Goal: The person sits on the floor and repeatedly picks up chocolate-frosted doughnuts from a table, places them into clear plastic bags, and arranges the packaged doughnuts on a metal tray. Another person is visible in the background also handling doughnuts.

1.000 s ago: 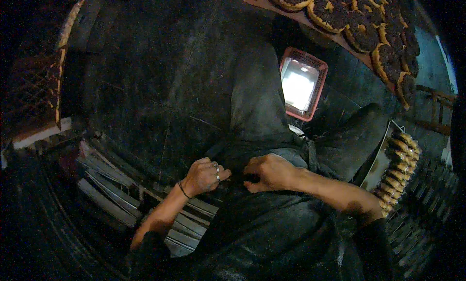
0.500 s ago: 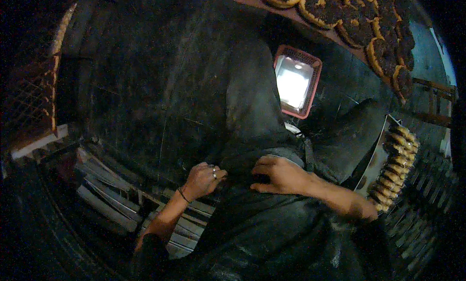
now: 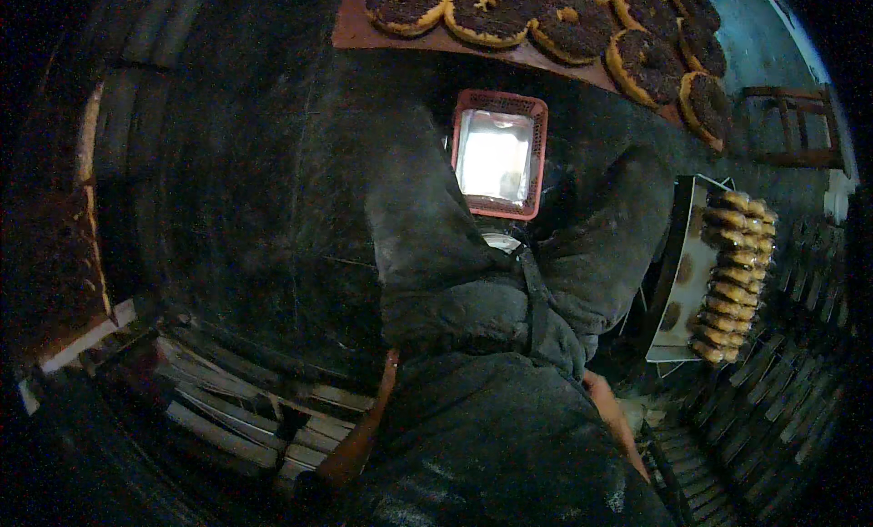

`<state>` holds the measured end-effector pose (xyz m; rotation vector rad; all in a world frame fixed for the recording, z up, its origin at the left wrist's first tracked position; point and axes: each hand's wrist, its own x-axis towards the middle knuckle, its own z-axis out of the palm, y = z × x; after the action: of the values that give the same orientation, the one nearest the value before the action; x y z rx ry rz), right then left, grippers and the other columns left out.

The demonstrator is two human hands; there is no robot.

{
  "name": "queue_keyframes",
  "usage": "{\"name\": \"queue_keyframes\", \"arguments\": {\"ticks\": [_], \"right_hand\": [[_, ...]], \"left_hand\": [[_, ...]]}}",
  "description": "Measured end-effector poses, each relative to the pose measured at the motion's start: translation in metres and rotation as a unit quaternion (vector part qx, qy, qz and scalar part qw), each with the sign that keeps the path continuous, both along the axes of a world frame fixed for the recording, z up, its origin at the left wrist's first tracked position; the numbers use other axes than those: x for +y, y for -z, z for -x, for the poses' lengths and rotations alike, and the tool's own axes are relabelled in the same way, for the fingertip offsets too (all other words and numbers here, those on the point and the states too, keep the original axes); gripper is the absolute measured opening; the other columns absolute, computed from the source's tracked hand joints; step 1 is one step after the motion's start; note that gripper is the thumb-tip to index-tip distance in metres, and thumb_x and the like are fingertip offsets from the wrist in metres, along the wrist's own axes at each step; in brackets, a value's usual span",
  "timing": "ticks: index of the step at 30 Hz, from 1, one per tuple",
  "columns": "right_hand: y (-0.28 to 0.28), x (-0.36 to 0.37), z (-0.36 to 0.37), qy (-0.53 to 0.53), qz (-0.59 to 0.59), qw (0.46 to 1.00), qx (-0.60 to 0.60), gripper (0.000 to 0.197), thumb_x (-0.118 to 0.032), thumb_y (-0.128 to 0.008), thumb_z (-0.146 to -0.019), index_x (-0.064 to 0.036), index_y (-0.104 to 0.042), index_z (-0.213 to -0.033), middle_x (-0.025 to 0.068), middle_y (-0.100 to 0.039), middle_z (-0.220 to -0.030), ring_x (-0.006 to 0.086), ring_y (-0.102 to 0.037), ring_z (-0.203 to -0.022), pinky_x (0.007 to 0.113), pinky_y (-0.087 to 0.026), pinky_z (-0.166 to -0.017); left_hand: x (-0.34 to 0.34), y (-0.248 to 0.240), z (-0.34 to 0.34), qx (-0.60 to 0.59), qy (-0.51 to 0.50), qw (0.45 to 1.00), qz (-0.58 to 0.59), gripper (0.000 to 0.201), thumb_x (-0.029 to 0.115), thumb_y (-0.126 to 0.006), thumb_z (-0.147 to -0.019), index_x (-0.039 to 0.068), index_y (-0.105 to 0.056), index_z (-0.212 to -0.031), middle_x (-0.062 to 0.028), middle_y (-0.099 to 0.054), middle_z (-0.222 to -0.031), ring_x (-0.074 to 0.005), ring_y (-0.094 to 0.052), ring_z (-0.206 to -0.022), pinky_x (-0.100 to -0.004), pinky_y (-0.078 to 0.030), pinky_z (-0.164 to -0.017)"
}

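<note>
Stacked trays (image 3: 227,409) lie near left. Both hands are hidden behind the dark apron (image 3: 491,418); only forearms show at its edges, so I cannot tell their grip. A red crate (image 3: 536,154) sits beyond. Far right, a tray (image 3: 677,300) holds a row of buns (image 3: 732,277); dark-topped rounds (image 3: 564,18) line the far board.

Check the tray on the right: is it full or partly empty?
Partly empty. The tray holds browned pastries stacked along its right side only; its left part shows bare metal with dark spots.
</note>
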<state>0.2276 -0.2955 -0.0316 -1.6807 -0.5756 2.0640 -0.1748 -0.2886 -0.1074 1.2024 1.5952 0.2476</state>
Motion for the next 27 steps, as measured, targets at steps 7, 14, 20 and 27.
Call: {"name": "queue_keyframes", "arguments": {"ticks": [7, 14, 20, 27], "right_hand": [[0.017, -0.044, 0.015, -0.023, -0.058, 0.996, -0.059, 0.045, -0.009, -0.063, -0.071, -0.0009, -0.053, -0.114, 0.0131, -0.058, -0.112, 0.0254, -0.052, -0.107, 0.035, -0.037, -0.095], [0.096, -0.118, 0.067, 0.162, -0.076, 0.976, -0.122, 0.036, -0.010, -0.062, -0.071, -0.0012, -0.057, -0.106, 0.0146, -0.059, -0.107, 0.0307, -0.054, -0.102, 0.038, -0.039, -0.092], [0.068, -0.118, 0.081, 0.050, -0.207, 0.940, -0.266, 0.018, -0.012, -0.060, -0.073, -0.0031, -0.059, -0.089, 0.0137, -0.060, -0.090, 0.0327, -0.056, -0.087, 0.039, -0.043, -0.080], [-0.038, -0.069, 0.037, -0.117, -0.248, 0.930, -0.247, 0.016, -0.016, -0.062, -0.074, -0.0026, -0.055, -0.068, 0.0150, -0.061, -0.077, 0.0322, -0.059, -0.074, 0.039, -0.046, -0.063]], "left_hand": [[0.009, -0.033, 0.008, -0.018, 0.018, 0.995, 0.093, 0.036, -0.001, -0.056, -0.071, 0.004, -0.054, -0.106, -0.0086, -0.053, -0.106, -0.0241, -0.050, -0.097, -0.0341, -0.040, -0.083], [0.039, -0.072, 0.031, -0.050, 0.050, 0.978, 0.196, 0.035, -0.001, -0.053, -0.073, 0.004, -0.054, -0.107, -0.0072, -0.054, -0.106, -0.0213, -0.050, -0.097, -0.0323, -0.040, -0.083], [0.084, -0.102, 0.042, -0.073, 0.125, 0.953, 0.268, 0.034, -0.002, -0.050, -0.075, 0.003, -0.054, -0.108, -0.0060, -0.054, -0.106, -0.0189, -0.050, -0.096, -0.0307, -0.040, -0.083], [0.139, -0.127, 0.044, -0.137, 0.225, 0.906, 0.330, 0.034, -0.002, -0.047, -0.077, 0.003, -0.053, -0.110, -0.0045, -0.055, -0.106, -0.0161, -0.050, -0.096, -0.0290, -0.041, -0.083]]}}
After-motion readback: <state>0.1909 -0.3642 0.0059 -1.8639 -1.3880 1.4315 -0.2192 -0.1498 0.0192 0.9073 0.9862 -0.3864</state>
